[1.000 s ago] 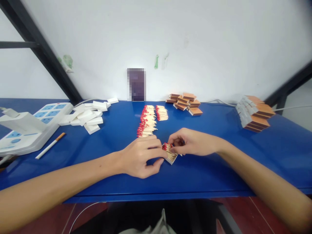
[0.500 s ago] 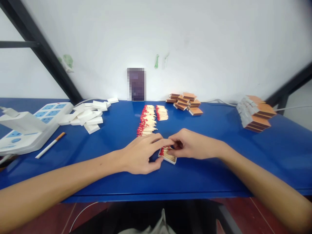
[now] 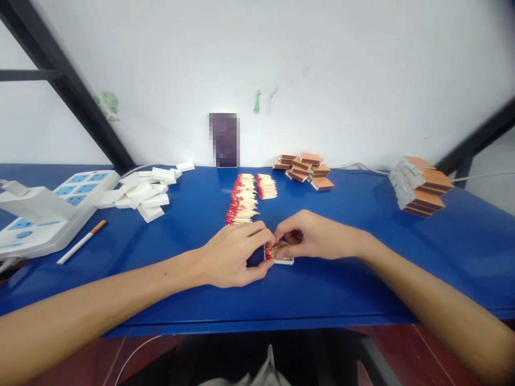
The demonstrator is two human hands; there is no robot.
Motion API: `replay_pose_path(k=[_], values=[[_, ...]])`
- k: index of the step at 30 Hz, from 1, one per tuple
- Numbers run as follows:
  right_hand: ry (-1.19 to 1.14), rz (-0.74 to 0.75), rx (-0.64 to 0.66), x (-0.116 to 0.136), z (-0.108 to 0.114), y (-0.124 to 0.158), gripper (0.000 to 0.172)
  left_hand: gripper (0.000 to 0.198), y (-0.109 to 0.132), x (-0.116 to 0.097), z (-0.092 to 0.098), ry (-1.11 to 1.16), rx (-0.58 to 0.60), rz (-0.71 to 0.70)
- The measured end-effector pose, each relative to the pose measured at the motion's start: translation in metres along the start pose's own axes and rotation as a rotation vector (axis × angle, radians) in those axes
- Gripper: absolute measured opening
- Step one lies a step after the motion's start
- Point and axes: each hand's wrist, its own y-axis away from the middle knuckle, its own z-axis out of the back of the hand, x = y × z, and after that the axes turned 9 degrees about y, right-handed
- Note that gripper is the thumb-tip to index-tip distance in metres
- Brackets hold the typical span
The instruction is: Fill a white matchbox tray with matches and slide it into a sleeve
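My left hand (image 3: 235, 256) and right hand (image 3: 311, 236) cover most of the match tray (image 3: 279, 254). I can't read the pixelated dark card (image 3: 224, 139); the power strip (image 3: 48, 214) runs off-frame.

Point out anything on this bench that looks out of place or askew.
A loose cigarette lies on the blue table beside the power strip, odd next to heaps of matches. The white trays lie in a jumble, and the stack of boxes at right leans.
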Motion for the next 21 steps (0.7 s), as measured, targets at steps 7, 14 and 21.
replay_pose_path(k=[7,14,21], values=[[0.025,-0.003,-0.034,0.000,0.005,0.003,0.031,0.015,0.000,0.001,-0.001,-0.017,-0.024,-0.010],[0.134,-0.094,0.046,-0.006,0.016,0.010,0.034,0.017,0.000,0.000,0.001,-0.004,0.006,0.032],[0.103,-0.103,0.135,-0.012,0.018,0.011,0.013,0.017,0.001,-0.002,0.001,-0.004,0.012,0.032]])
